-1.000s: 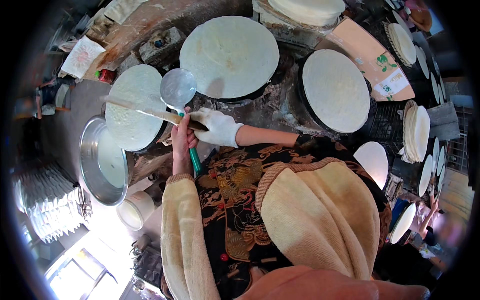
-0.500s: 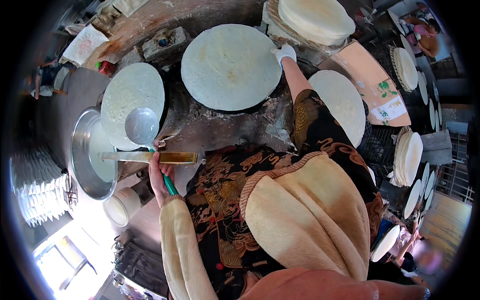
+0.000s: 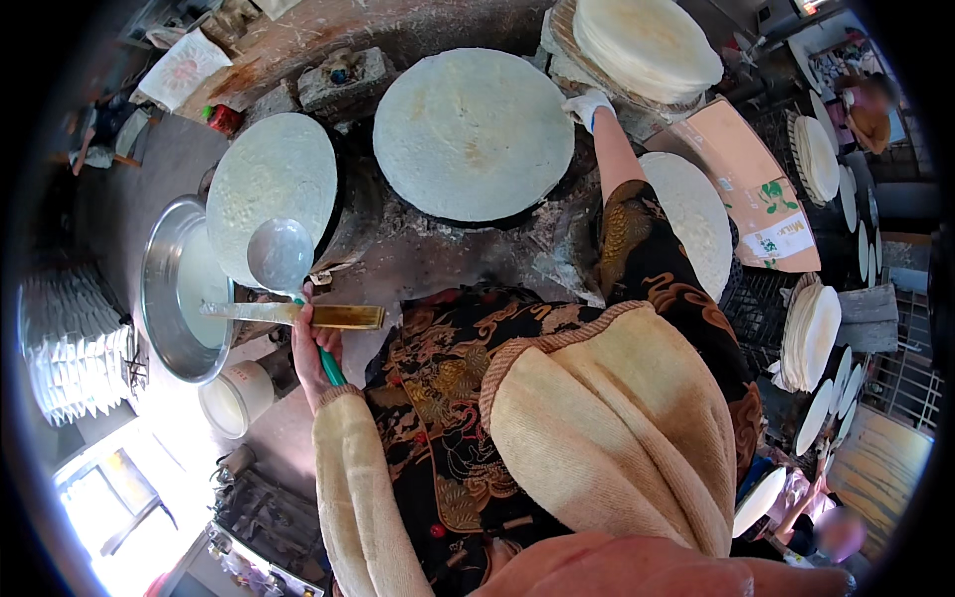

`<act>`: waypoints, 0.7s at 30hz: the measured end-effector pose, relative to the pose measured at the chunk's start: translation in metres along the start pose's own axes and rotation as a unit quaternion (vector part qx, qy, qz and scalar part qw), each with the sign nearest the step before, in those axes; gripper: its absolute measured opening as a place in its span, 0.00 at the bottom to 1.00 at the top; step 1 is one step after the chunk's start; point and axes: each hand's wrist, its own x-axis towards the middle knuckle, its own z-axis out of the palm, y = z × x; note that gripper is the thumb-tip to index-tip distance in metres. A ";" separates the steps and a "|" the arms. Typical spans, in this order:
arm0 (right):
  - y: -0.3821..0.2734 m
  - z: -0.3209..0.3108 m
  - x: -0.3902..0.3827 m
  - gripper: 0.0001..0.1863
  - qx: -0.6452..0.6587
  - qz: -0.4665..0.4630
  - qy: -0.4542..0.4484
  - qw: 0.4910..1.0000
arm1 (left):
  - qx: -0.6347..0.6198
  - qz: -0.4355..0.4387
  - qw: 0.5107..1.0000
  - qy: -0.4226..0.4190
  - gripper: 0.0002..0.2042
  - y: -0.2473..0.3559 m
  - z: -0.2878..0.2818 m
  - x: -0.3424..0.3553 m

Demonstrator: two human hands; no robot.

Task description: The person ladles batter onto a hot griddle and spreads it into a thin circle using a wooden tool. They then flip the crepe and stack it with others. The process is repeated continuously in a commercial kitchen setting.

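Note:
My left hand is closed around two tools at once. One is a ladle with a green handle, its bowl over the near edge of the left flatbread. The other is a flat scraper with a wooden handle, lying crosswise with its pale blade toward the metal basin. At the upper middle, a large round white flatbread lies on a dark griddle. My right hand, in a white glove, has its fingers together at that flatbread's right edge; the fingertips are small and partly hidden.
Pale liquid fills part of the basin; a white bucket stands beside it. A stack of flatbreads is at the upper right. Another flatbread lies beside my right forearm, near a cardboard sheet. Other people work at far right.
The view has shifted slightly. My right hand has drawn a little outward along the middle flatbread's right edge. My left hand keeps the ladle and scraper almost in place.

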 end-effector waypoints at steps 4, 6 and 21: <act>-0.022 -0.010 -0.027 0.16 -0.162 -0.124 -0.050 0.978 | 0.017 0.006 1.000 0.004 0.19 0.002 0.000 0.000; -0.012 -0.021 -0.027 0.18 -0.152 -0.127 -0.037 0.979 | 0.025 0.004 1.000 0.004 0.19 0.002 0.002 0.004; -0.149 0.000 -0.178 0.29 -0.013 -0.165 0.298 0.940 | 0.002 -0.014 1.000 -0.005 0.13 0.005 -0.011 0.010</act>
